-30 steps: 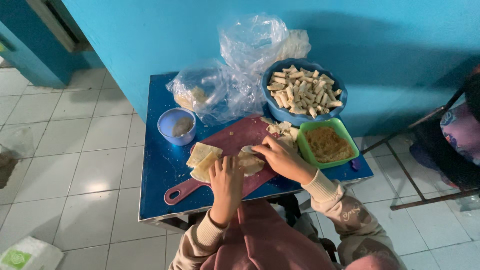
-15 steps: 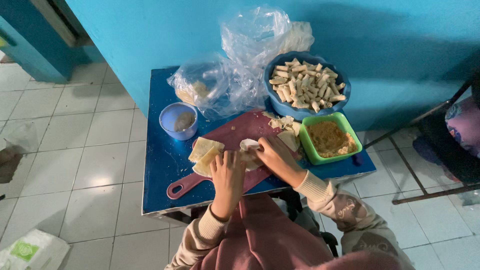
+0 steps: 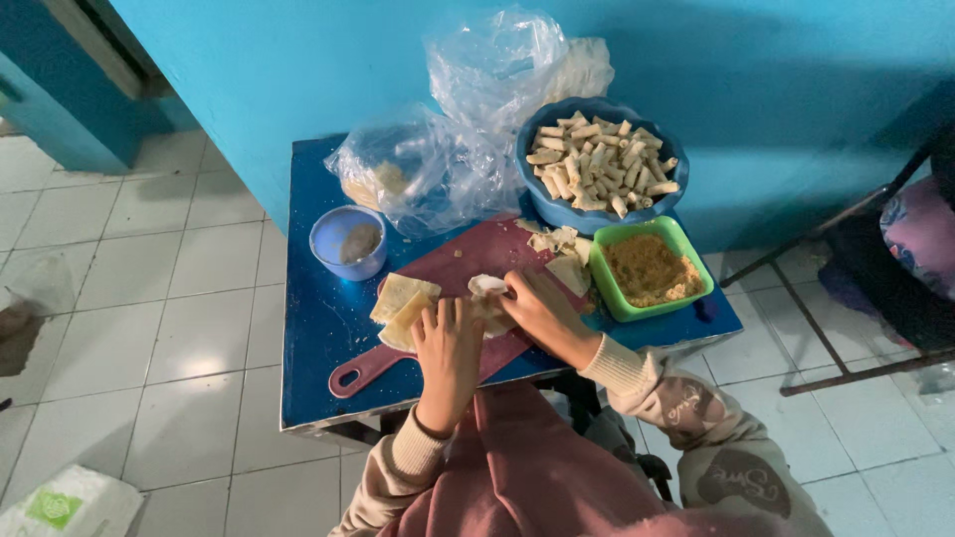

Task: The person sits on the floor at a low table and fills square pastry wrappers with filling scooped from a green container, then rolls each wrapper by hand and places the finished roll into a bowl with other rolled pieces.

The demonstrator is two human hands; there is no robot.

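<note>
Wrapper (image 3: 487, 288) half-hidden under fingers (image 3: 512, 298)

bowls (image 3: 600, 164) crowd rear, bare tabletop (image 3: 310, 338) left

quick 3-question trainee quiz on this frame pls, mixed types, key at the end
1. True or false: the green tub holds a brownish crumbly filling.
2. Which lies nearest the left hand? A) the small blue cup B) the stack of wrappers C) the blue bowl of rolls
3. Fill in: both hands, the right hand included, work a pale wrapper over the dark red ____.

Key: 1 true; 2 B; 3 cutting board, which lies on the blue table.
</note>
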